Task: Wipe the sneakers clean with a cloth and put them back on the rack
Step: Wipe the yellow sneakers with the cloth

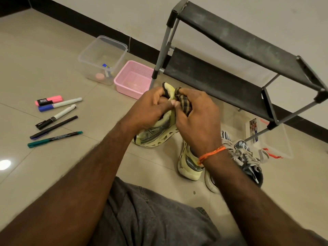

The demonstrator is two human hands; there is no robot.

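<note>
Floor (44, 55): large glossy beige tiles, thin grout lines. Bright lamp glare (5, 164) on the tile at far left. Wall (124, 13) plain off-white, with a black skirting band (99, 31) running along its base. A clear plastic tub (103, 59) sits near the skirting, a pink mesh basket (133, 79) just beside it. Pens and markers (55, 119) lie scattered on the tiles.

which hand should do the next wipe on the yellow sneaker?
Right. The right hand already holds the striped cloth bunched against the yellow sneaker, while the left hand has its grip on the shoe's collar, steadying it.
</note>
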